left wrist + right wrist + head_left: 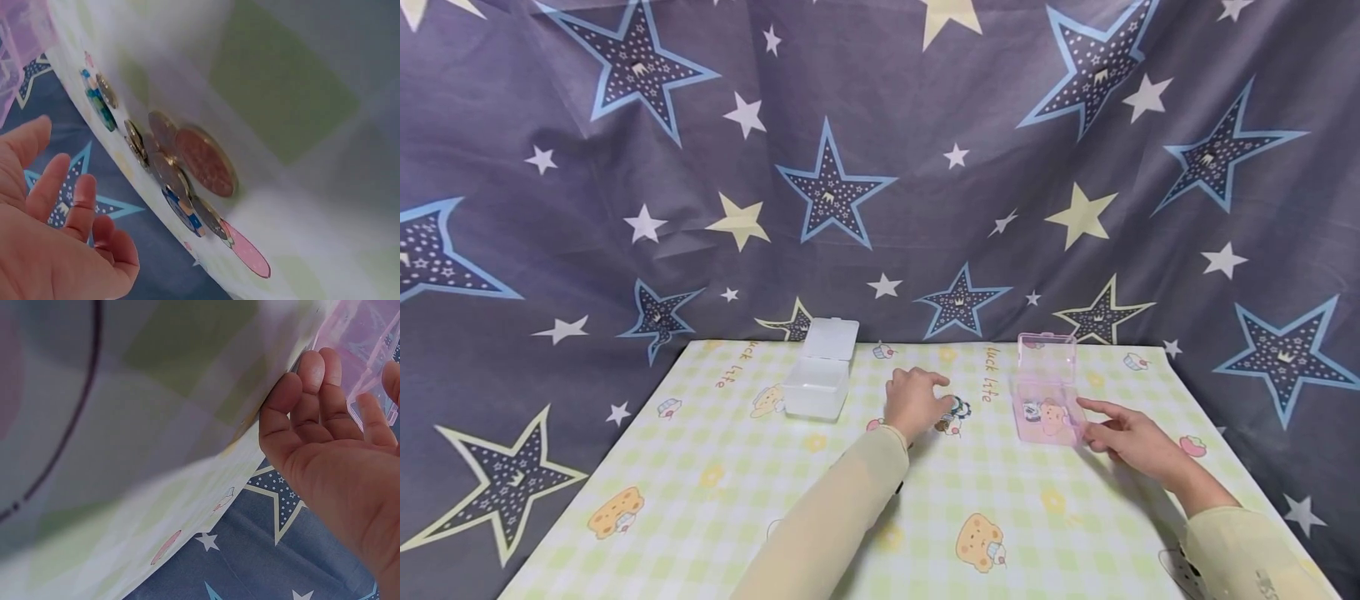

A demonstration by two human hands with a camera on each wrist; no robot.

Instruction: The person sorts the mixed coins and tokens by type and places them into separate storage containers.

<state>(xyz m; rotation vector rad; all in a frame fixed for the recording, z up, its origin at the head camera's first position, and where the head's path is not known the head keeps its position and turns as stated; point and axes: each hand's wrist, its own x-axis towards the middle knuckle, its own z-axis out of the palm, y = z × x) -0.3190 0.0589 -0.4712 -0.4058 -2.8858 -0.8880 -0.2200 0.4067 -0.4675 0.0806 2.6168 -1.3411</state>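
In the head view my left hand [916, 402] hovers beside a small group of coins and poker chips on the tablecloth. Its fingers are loosely bent and hold nothing. The left wrist view shows a copper-coloured coin [206, 161], several gold-toned coins [170, 175], a blue-and-white chip [181, 211] and a green-and-blue chip [100, 107]. My right hand [1138, 442] rests at the right side of a clear pink box [1047, 429], fingers relaxed along its wall. The box's lid is raised, and a small dark-and-white round piece [1032, 412] lies inside.
A white box [816, 398] with its lid [831, 339] raised stands left of my left hand. The green-checked tablecloth [662, 467] has printed cartoon figures. Behind the table hangs a dark curtain [880, 100] with stars.
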